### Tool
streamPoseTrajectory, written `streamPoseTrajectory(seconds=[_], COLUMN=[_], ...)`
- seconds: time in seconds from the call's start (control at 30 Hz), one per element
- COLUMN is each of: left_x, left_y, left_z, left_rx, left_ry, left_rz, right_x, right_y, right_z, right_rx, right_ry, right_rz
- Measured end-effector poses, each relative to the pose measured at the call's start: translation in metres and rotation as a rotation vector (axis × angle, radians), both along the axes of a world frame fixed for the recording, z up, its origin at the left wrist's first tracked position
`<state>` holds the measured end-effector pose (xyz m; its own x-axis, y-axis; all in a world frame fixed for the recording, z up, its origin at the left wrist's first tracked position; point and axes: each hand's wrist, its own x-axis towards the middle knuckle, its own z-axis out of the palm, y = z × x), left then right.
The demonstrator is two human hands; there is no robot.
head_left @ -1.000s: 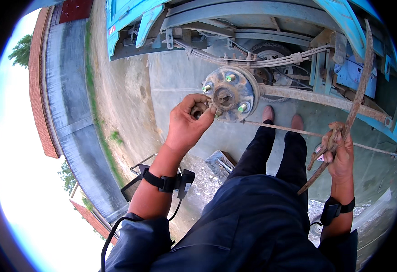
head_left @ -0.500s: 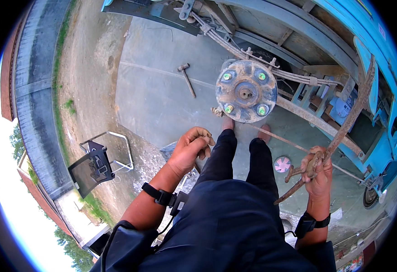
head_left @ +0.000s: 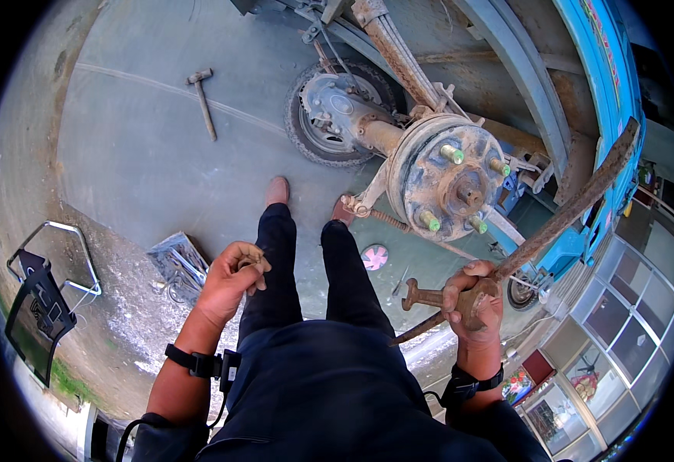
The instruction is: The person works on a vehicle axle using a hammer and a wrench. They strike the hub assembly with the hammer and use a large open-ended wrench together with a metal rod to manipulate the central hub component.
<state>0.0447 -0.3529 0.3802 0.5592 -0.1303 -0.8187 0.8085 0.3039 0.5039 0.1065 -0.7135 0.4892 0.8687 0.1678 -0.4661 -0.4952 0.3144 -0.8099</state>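
My right hand [head_left: 472, 296] is wrapped around a long rusty metal bar [head_left: 572, 209], which slants up to the right past the wheel hub. A shorter rusty metal piece with a flared end [head_left: 423, 296] sticks out to the left from the same grip. My left hand [head_left: 237, 279] hovers over the floor left of my legs, its fingers curled to the thumb; whatever lies inside is hidden. Ahead of my right hand is a rusty wheel hub [head_left: 472, 173] with green-tipped studs and no wheel on it, on the axle of a blue vehicle [head_left: 618, 85].
A hammer [head_left: 205, 108] lies on the concrete ahead. Left of my legs sits a tray of tools [head_left: 177, 245]; a folding chair [head_left: 44, 308] stands farther left. Beyond the hub is a mounted wheel [head_left: 298, 115]. A pink-and-white disc [head_left: 375, 257] lies near my right foot.
My view has turned right and come closer to the hub, so the far wheel and glazed panels now show. My right hand still grips the bar; my left hand stays curled.
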Motion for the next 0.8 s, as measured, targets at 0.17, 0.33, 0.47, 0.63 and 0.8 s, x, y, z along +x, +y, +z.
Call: streamPoseTrajectory(seconds=[0.17, 0.33, 0.47, 0.63, 0.8], left_x=[-0.015, -0.016, -0.014, -0.011, -0.012], left_y=[0.031, 0.041, 0.044, 0.049, 0.053], left_z=[-0.033, -0.054, -0.068, -0.077, -0.086], left_rx=[-0.029, -0.062, -0.078, -0.072, -0.052], left_ry=[0.033, 0.081, 0.102, 0.132, 0.163], left_rz=[0.107, 0.135, 0.134, 0.125, 0.141], right_x=[0.006, 0.011, 0.013, 0.012, 0.012], right_y=[0.023, 0.034, 0.042, 0.045, 0.041], right_z=[0.009, 0.010, 0.012, 0.012, 0.012], right_rx=[-0.050, -0.094, -0.112, -0.137, -0.128], right_ry=[0.040, 0.033, 0.030, 0.026, 0.015], right_rz=[-0.061, -0.068, -0.090, -0.114, -0.117])
